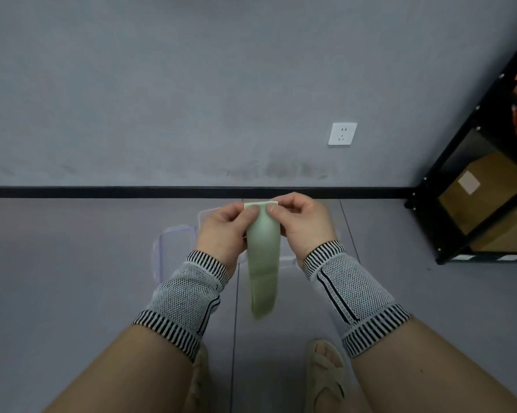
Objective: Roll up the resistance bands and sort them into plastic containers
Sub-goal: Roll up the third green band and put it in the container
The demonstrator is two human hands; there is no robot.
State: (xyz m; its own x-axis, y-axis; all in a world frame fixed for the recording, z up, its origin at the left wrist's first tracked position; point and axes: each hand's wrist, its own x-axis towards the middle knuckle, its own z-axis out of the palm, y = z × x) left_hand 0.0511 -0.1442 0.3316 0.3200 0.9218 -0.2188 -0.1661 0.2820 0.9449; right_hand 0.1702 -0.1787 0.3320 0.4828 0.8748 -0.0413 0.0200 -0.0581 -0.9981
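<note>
A pale green resistance band [263,263] hangs flat and unrolled in front of me, its lower end blurred. My left hand [224,231] pinches its top edge from the left, and my right hand [303,225] pinches the same edge from the right. Both wrists wear grey knit sleeves with striped cuffs. On the floor behind my hands lie clear plastic containers: one [173,248] shows to the left of my left wrist, another [209,214] peeks out above it. My hands hide most of them, so I cannot see what they hold.
I stand on a grey floor, my sandalled feet [325,374] at the bottom of the view. A grey wall with a black skirting [132,192] and a white socket [342,133] is ahead. A black metal shelf [447,186] with cardboard boxes stands at the right.
</note>
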